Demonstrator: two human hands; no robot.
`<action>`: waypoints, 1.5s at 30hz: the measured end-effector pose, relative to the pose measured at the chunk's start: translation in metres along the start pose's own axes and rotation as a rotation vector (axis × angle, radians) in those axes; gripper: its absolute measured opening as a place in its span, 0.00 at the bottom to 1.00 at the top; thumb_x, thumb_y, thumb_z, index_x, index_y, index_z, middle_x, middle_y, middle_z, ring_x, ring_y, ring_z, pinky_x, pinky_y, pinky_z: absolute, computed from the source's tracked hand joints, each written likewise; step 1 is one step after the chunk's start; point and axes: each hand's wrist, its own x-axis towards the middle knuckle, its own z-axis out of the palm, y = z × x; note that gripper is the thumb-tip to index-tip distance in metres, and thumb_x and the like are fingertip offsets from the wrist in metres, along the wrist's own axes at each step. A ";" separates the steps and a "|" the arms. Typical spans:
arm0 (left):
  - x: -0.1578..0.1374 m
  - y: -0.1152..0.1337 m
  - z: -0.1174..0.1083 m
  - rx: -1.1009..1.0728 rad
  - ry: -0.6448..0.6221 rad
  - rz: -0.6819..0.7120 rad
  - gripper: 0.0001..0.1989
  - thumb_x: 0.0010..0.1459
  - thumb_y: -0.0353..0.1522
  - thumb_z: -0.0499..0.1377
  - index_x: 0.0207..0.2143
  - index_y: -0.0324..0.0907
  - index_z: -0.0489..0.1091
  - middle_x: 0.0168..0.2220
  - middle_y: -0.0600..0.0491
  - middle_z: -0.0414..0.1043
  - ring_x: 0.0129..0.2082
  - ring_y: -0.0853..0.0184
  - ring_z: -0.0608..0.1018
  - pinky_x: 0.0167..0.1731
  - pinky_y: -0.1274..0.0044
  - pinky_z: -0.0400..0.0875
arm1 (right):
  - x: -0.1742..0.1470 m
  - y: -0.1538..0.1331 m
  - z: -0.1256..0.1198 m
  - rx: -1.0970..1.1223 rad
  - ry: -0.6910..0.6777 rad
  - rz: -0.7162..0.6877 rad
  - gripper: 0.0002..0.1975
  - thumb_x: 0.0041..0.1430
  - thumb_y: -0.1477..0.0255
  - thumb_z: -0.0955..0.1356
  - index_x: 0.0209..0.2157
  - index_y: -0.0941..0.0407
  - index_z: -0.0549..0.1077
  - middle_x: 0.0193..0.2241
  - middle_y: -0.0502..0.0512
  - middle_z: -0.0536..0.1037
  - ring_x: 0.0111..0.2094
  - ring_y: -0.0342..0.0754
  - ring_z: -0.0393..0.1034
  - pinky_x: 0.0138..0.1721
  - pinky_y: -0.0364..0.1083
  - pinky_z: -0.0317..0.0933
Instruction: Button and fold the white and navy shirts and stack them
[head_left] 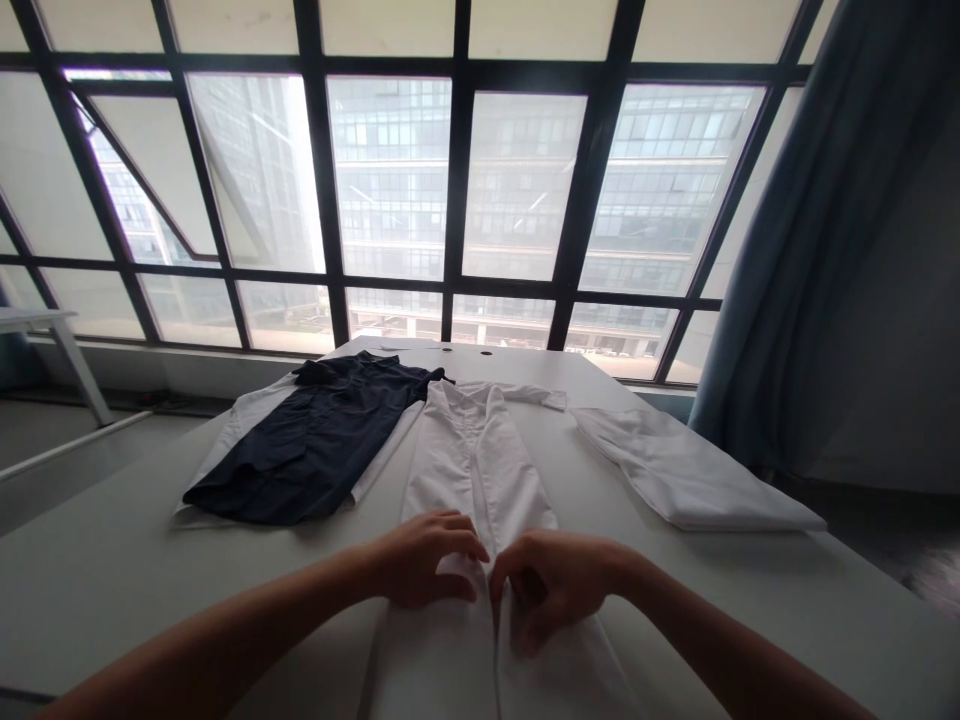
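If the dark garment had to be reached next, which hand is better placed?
Probably the left hand: it is nearer the dark garment, which lies on that side of the table. The right hand is farther off, at the right half of the middle white garment.

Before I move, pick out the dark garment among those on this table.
The navy garment, left of the long white garment under the left hand and right hand; the others are white.
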 end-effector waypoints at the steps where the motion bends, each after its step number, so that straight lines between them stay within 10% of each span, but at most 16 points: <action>1: -0.002 0.001 -0.002 -0.002 -0.011 -0.010 0.18 0.57 0.43 0.64 0.45 0.42 0.74 0.41 0.47 0.76 0.42 0.61 0.77 0.48 0.71 0.68 | 0.001 0.001 0.002 0.002 0.002 -0.004 0.33 0.35 0.55 0.80 0.42 0.59 0.79 0.22 0.44 0.71 0.22 0.39 0.65 0.26 0.38 0.58; 10: -0.024 0.003 -0.008 0.049 -0.363 0.006 0.49 0.57 0.56 0.56 0.70 0.41 0.42 0.70 0.40 0.39 0.69 0.49 0.47 0.66 0.58 0.36 | 0.001 0.001 0.002 0.164 0.008 -0.161 0.25 0.46 0.54 0.77 0.31 0.64 0.78 0.19 0.46 0.69 0.20 0.36 0.59 0.21 0.36 0.54; 17: -0.021 0.002 -0.019 0.008 -0.427 0.005 0.57 0.48 0.59 0.61 0.71 0.44 0.41 0.70 0.43 0.39 0.69 0.47 0.46 0.66 0.56 0.33 | 0.003 0.003 0.008 0.523 -0.277 -0.040 0.30 0.48 0.49 0.74 0.35 0.64 0.75 0.20 0.47 0.72 0.16 0.36 0.62 0.17 0.34 0.56; 23: -0.022 -0.028 -0.029 0.152 -0.126 -0.191 0.38 0.60 0.53 0.55 0.67 0.46 0.55 0.69 0.45 0.48 0.69 0.53 0.50 0.66 0.59 0.43 | 0.009 -0.006 0.014 0.470 -0.614 -0.068 0.49 0.40 0.49 0.77 0.60 0.59 0.66 0.30 0.52 0.77 0.22 0.39 0.69 0.23 0.37 0.65; 29: -0.026 -0.055 -0.025 0.210 -0.243 -0.300 0.49 0.51 0.58 0.60 0.68 0.45 0.51 0.70 0.43 0.41 0.69 0.48 0.43 0.65 0.56 0.40 | 0.010 0.000 0.009 0.008 0.320 -0.039 0.22 0.50 0.55 0.75 0.37 0.60 0.79 0.25 0.51 0.75 0.24 0.40 0.65 0.27 0.39 0.59; 36: -0.025 -0.043 -0.030 0.221 -0.294 -0.266 0.53 0.39 0.60 0.65 0.65 0.47 0.60 0.68 0.42 0.51 0.66 0.45 0.56 0.64 0.58 0.48 | 0.018 0.010 0.018 -0.289 0.170 -0.011 0.25 0.30 0.53 0.80 0.22 0.58 0.73 0.20 0.44 0.72 0.20 0.38 0.61 0.24 0.39 0.54; 40: -0.012 -0.042 -0.030 0.250 -0.102 -0.271 0.30 0.56 0.53 0.59 0.55 0.46 0.71 0.56 0.45 0.71 0.55 0.54 0.72 0.56 0.66 0.64 | 0.026 0.002 0.026 -0.378 0.377 -0.155 0.24 0.44 0.51 0.76 0.29 0.58 0.75 0.27 0.51 0.77 0.27 0.43 0.69 0.32 0.42 0.61; 45: 0.008 -0.083 -0.018 0.349 -0.122 -0.240 0.33 0.63 0.49 0.53 0.65 0.42 0.59 0.67 0.43 0.55 0.67 0.54 0.56 0.64 0.62 0.51 | 0.039 -0.002 0.035 -0.492 0.504 -0.374 0.26 0.58 0.55 0.70 0.52 0.57 0.71 0.52 0.64 0.74 0.53 0.55 0.67 0.58 0.55 0.55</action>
